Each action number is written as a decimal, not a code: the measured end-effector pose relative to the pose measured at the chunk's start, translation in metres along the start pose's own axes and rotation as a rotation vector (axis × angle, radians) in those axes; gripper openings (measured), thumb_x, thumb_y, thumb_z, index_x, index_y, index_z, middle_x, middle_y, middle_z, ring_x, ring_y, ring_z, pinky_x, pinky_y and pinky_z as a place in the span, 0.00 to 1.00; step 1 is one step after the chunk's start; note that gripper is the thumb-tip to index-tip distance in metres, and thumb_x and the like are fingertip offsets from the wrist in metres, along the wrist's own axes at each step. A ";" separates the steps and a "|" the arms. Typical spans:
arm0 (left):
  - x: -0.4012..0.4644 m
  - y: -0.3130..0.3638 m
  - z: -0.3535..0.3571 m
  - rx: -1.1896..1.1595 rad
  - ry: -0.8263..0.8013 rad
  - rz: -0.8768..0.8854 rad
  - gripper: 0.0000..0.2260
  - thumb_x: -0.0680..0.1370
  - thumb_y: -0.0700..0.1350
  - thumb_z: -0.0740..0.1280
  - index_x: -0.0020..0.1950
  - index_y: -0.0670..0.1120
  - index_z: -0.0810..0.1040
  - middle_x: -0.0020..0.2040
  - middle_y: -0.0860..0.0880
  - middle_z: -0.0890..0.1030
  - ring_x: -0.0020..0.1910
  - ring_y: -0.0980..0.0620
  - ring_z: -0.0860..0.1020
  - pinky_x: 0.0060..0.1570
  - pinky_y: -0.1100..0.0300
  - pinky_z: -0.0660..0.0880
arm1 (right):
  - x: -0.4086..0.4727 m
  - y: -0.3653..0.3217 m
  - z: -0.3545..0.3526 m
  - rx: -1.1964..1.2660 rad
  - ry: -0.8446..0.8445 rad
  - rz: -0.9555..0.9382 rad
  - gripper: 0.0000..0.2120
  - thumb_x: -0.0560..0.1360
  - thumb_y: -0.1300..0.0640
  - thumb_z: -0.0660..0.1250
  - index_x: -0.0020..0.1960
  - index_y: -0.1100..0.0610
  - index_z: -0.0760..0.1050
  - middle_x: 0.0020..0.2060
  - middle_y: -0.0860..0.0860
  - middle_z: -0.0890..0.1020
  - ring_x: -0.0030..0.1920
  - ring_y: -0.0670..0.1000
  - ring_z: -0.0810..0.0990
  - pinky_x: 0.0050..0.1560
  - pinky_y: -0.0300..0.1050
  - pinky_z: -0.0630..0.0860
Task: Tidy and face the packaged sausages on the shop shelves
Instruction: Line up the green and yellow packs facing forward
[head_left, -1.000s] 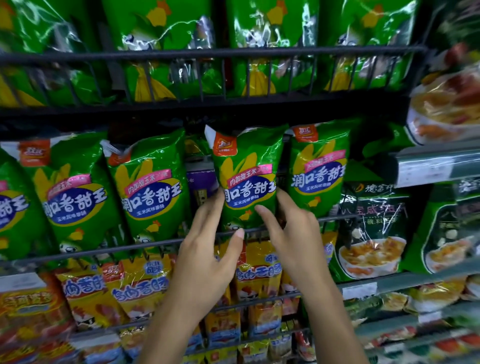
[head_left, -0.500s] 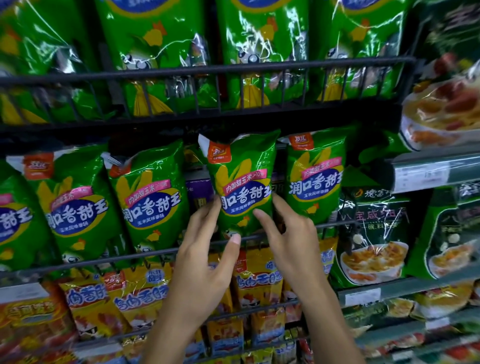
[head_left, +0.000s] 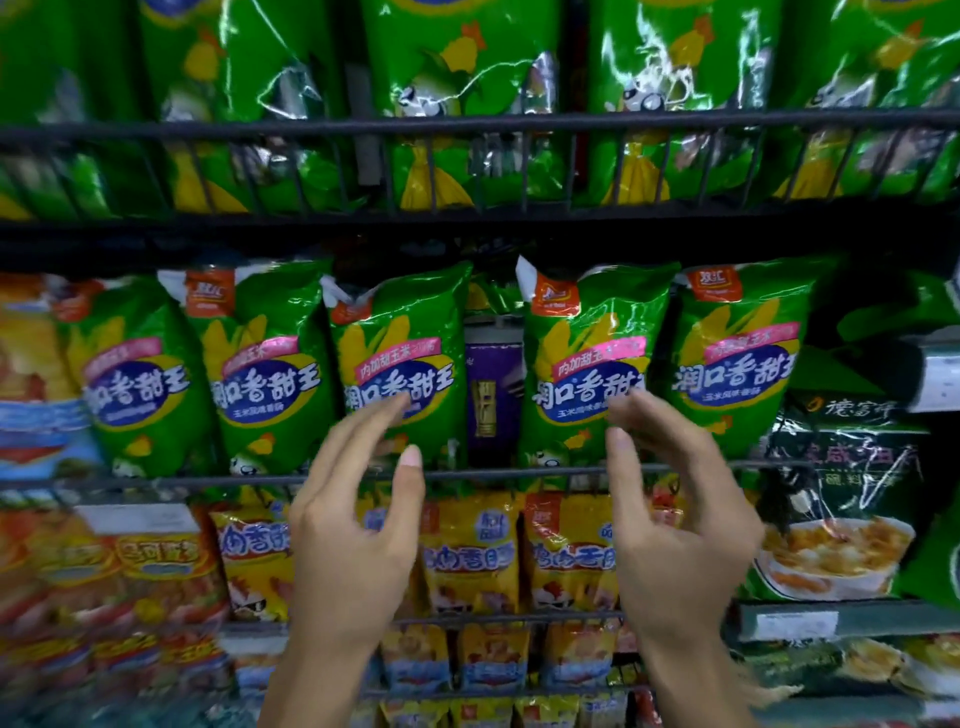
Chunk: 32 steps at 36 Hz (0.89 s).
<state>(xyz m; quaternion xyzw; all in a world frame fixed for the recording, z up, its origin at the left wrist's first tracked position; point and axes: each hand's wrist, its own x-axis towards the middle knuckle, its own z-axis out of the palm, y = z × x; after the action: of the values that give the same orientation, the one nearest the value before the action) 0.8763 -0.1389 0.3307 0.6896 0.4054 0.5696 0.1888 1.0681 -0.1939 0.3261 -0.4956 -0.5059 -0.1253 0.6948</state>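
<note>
Green sausage bags stand in a row behind a black wire rail (head_left: 519, 474) on the middle shelf. My left hand (head_left: 353, 525) is open, its fingertips in front of the lower part of one green bag (head_left: 400, 364). My right hand (head_left: 670, 514) is open too, fingers spread before the neighbouring green bag (head_left: 587, 358). Neither hand grips a bag. Between those two bags a gap shows a purple package (head_left: 491, 395) behind. More green bags stand left (head_left: 265, 369) and right (head_left: 737, 353).
Larger green bags (head_left: 467, 104) fill the wire shelf above. Yellow sausage packs (head_left: 467, 556) sit on the shelf below my hands. Dark green soup-mix packets (head_left: 841, 499) hang to the right, beside shelf edges with price tags (head_left: 795, 623).
Both hands have let go of the green bag they held between them and drawn apart and back. The view has shifted left, and the gap with the purple package now sits between my hands.
</note>
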 end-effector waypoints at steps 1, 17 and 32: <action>0.001 -0.004 -0.006 0.001 0.023 -0.011 0.16 0.84 0.48 0.65 0.72 0.52 0.76 0.69 0.60 0.76 0.70 0.55 0.74 0.68 0.48 0.74 | -0.002 -0.005 0.007 0.024 -0.050 0.001 0.14 0.78 0.66 0.71 0.64 0.61 0.79 0.57 0.50 0.84 0.59 0.47 0.84 0.59 0.46 0.80; 0.017 -0.033 -0.052 -0.102 -0.231 -0.176 0.27 0.77 0.62 0.63 0.76 0.68 0.65 0.72 0.70 0.69 0.68 0.71 0.71 0.64 0.63 0.69 | -0.012 -0.019 0.101 -0.145 -0.449 0.308 0.26 0.77 0.41 0.71 0.72 0.47 0.73 0.61 0.41 0.82 0.60 0.41 0.80 0.59 0.47 0.81; 0.023 -0.026 -0.054 -0.181 -0.299 -0.073 0.25 0.81 0.56 0.63 0.78 0.67 0.64 0.75 0.72 0.65 0.74 0.64 0.69 0.71 0.47 0.72 | -0.008 -0.033 0.102 -0.051 -0.249 0.321 0.24 0.77 0.48 0.74 0.71 0.53 0.77 0.59 0.41 0.84 0.60 0.39 0.81 0.59 0.46 0.81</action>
<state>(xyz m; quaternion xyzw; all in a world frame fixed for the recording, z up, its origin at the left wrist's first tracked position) 0.8172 -0.1167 0.3413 0.7316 0.3449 0.4875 0.3289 0.9832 -0.1286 0.3376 -0.5988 -0.4993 0.0365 0.6251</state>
